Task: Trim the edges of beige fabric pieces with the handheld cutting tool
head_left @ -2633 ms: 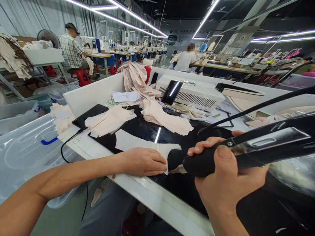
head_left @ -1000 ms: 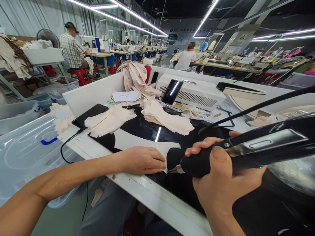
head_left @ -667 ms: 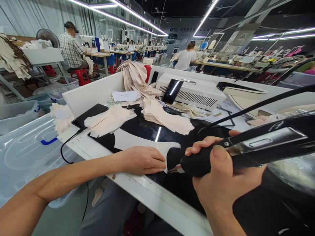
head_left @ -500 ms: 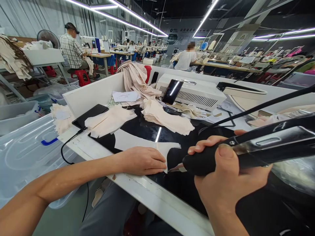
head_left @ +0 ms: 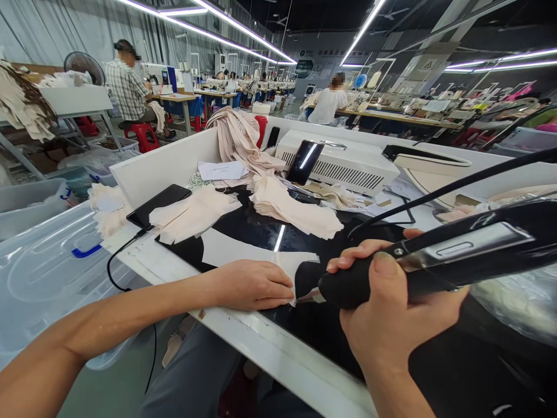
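Curled on its side near the table's front edge, my left hand (head_left: 255, 285) presses and holds the lower corner of a pale curved fabric piece (head_left: 237, 248). The fabric lies flat on a glossy black board (head_left: 246, 220). My right hand (head_left: 394, 307) is wrapped around a black corded handheld tool (head_left: 461, 249) with a silver panel on its side. Its thin metal tip (head_left: 311, 296) points left and meets the fabric corner beside my left fingertips; whether it touches is hard to tell. My left thumb is hidden.
Stacks of beige fabric pieces (head_left: 296, 210) lie beyond my hands. Behind them stand a leaning phone (head_left: 306, 162) and a white vented box (head_left: 343, 165). The tool's black cord (head_left: 456, 180) arcs across the right. A clear plastic bin (head_left: 47, 273) is at the left; co-workers sit farther back.
My right hand and the tool have shifted slightly left, bringing the tip closer to the fabric corner. My left hand stays in place.
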`<state>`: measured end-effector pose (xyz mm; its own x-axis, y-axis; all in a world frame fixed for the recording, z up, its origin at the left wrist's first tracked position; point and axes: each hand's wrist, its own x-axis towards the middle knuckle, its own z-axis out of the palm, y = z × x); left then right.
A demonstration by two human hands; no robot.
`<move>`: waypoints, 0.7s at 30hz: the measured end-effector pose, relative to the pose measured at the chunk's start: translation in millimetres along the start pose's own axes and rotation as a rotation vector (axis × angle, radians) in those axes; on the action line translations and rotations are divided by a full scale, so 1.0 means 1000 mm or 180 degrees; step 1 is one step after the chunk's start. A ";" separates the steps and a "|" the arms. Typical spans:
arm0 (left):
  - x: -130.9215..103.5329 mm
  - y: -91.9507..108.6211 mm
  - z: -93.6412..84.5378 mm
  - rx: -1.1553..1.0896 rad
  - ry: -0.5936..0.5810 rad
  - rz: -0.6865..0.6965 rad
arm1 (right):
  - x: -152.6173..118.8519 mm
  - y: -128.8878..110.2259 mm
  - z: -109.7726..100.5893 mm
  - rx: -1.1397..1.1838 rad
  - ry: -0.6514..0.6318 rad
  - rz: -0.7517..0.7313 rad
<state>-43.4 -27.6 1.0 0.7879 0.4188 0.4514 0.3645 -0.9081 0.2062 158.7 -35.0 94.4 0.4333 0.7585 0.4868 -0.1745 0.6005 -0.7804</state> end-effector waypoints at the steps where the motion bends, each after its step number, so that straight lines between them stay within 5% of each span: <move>1: 0.000 0.000 0.000 0.0006 -0.0005 0.0001 | 0.000 0.000 0.000 -0.0018 0.0008 -0.0007; 21: -0.001 -0.002 0.004 0.0019 0.0084 -0.0016 | -0.003 0.010 -0.006 -0.0018 -0.0147 -0.0105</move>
<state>-42.7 -25.9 -3.4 0.7728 0.4232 0.4730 0.3715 -0.9058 0.2035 161.0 -32.5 83.2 0.3974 0.7493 0.5297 -0.1557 0.6240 -0.7658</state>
